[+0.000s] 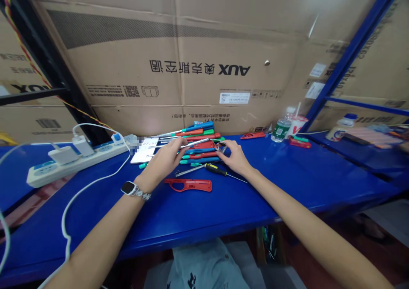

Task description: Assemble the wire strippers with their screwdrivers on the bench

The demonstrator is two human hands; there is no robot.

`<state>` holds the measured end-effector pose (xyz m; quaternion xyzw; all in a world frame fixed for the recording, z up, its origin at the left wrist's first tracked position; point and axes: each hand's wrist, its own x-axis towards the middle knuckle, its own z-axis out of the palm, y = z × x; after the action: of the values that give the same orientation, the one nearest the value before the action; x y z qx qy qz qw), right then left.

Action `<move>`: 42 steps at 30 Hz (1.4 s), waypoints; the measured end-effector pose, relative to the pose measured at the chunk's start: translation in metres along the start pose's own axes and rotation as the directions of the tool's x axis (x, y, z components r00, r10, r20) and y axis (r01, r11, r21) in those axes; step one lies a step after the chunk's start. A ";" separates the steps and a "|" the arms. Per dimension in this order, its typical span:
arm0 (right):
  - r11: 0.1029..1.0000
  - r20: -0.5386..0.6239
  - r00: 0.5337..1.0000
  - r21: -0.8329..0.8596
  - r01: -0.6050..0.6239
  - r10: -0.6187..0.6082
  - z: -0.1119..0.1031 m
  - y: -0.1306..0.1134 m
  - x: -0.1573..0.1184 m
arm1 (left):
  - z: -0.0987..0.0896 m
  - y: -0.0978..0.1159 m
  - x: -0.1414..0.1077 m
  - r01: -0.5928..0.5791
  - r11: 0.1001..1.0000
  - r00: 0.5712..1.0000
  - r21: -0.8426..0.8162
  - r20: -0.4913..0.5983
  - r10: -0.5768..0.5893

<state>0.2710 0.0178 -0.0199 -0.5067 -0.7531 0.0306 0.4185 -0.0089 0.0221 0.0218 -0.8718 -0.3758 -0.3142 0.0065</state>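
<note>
My left hand (pixel 171 155) is closed on the metal tube of a red lighter (pixel 204 145), above a pile of lighters with blue, green and red handles. My right hand (pixel 233 155) is closed at the lighter's right end, by a small metallic part. A red lighter shell (pixel 193 185) lies flat on the blue table in front of the hands. Between that shell and the pile is a yellow and black screwdriver (pixel 215 169), its shaft pointing right. A loose metal tube (pixel 190 170) lies to its left.
A white power strip (pixel 86 160) with plugs and cables runs along the left of the blue table (pixel 255 204). At the back right stand a water bottle (pixel 281 129) and a cup with a straw (pixel 296 126). A red piece (pixel 253 135) lies near the cardboard (pixel 198 38).
</note>
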 end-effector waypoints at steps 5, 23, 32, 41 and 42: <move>0.981 -0.016 0.999 0.191 -0.035 0.038 0.001 -0.007 0.003 | -0.009 -0.007 -0.002 0.046 0.998 0.997 -0.039 -0.057 -0.048; 0.870 0.319 0.943 0.487 -0.075 -0.097 0.019 -0.074 -0.020 | -0.035 -0.027 -0.054 0.214 0.970 0.971 0.120 0.083 -0.224; 0.902 0.358 0.931 0.422 -0.087 -0.077 0.023 -0.085 -0.024 | -0.021 -0.001 -0.051 0.139 0.990 0.972 0.017 0.187 -0.140; 0.953 0.373 0.914 0.301 0.046 -0.162 0.029 -0.085 -0.033 | -0.009 0.010 -0.057 0.025 0.987 0.963 -0.157 0.268 0.019; 0.947 0.390 0.908 0.320 0.025 -0.156 0.028 -0.084 -0.034 | -0.010 0.009 -0.058 0.034 0.986 0.962 -0.164 0.273 0.012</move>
<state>0.1947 -0.0393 -0.0189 -0.3817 -0.8328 0.2335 0.3259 -0.0390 -0.0246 -0.0004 -0.9020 -0.3505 -0.2214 -0.1202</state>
